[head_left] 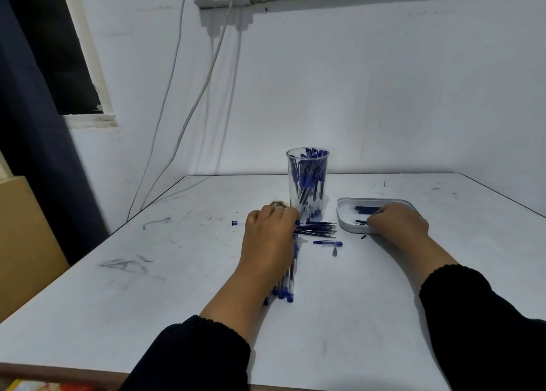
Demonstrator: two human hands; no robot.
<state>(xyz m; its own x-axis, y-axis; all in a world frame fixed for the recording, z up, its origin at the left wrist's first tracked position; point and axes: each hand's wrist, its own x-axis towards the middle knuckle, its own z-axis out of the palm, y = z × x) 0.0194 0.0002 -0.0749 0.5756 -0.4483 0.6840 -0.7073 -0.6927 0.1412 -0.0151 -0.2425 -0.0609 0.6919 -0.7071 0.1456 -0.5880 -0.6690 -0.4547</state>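
Left hand (267, 237), fingers curled, rests mid-desk (147, 302); I cannot tell what it grips. Right hand (397, 220) likewise, fingers curled inside the tray (342, 213). Cup (307, 181) stands toward the far edge, tray just right of it. Pens (292, 275) lie under my left wrist, refills (320, 229) at its fingertips.

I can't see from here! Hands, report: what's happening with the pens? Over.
Left hand at refill pile beside cup. Right hand in white tray. Both grips hidden. Blue pen part between.

right hand (399, 223) fingertips: hidden in tray (342, 223) | pens (292, 275): partly under left hand (267, 237)
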